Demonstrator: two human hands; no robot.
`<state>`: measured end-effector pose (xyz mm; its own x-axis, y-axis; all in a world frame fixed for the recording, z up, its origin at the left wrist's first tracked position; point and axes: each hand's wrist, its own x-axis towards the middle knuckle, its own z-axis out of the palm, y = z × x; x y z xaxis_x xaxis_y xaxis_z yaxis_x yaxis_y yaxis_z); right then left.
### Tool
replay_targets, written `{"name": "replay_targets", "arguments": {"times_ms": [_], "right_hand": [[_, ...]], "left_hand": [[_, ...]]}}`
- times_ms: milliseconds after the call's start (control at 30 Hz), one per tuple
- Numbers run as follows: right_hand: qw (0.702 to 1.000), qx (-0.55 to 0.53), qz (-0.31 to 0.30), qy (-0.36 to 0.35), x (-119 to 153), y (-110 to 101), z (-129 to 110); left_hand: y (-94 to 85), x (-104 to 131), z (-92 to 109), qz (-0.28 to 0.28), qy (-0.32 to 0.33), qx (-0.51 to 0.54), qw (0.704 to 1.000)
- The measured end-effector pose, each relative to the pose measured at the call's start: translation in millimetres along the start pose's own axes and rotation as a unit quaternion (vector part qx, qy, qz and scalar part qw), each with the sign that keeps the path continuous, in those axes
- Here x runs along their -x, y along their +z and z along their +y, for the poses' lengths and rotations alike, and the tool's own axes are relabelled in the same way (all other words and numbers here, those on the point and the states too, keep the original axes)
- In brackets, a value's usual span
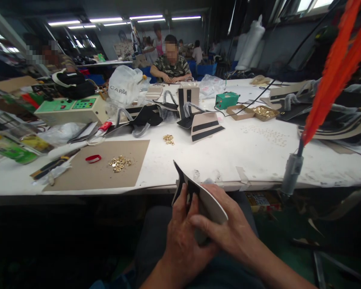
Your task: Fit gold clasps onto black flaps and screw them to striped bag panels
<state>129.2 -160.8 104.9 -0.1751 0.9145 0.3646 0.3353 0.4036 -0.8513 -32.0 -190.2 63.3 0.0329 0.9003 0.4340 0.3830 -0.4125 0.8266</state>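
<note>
Just off the table's front edge, over my lap, I hold a folded bag panel (212, 206), pale on the side facing me and black within the fold. The fingers of my left hand (183, 233) reach into the fold and press against its black part. My right hand (233, 222) is wrapped around the pale flap's right side, its thumb lying across the near face. What the left fingertips touch inside is hidden. On a brown board (87, 172) to the left lie a heap of gold-coloured metal fittings (119, 163) and a red band (93, 159).
Black and beige bag pieces (206, 126) with wrapped handles stand on the white table (180, 160), near a small gold pile (168, 139). A green box (227, 100) and a tray of fittings (264, 112) lie behind. An orange-corded tool (291, 174) hangs at right. A person sits opposite.
</note>
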Motion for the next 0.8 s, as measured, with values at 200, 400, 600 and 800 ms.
{"name": "replay_targets", "arguments": {"times_ms": [200,400,600,800], "right_hand": [[0.999,-0.041,0.013,-0.024,4,-3,8],[0.981,-0.065,-0.086,-0.159,10,-25,14],[0.968,-0.062,-0.18,-0.162,13,-41,24],[0.967,-0.096,-0.221,-0.088,16,-41,39]], "left_hand": [[-7.8,5,4,0.024,0.01,-0.006,1.0],[-17.7,-3,-5,0.15,-0.056,0.038,0.986],[-38.8,-15,-2,0.055,0.124,-0.093,0.986],[-29.5,-9,-1,-0.071,0.055,0.115,0.989]]}}
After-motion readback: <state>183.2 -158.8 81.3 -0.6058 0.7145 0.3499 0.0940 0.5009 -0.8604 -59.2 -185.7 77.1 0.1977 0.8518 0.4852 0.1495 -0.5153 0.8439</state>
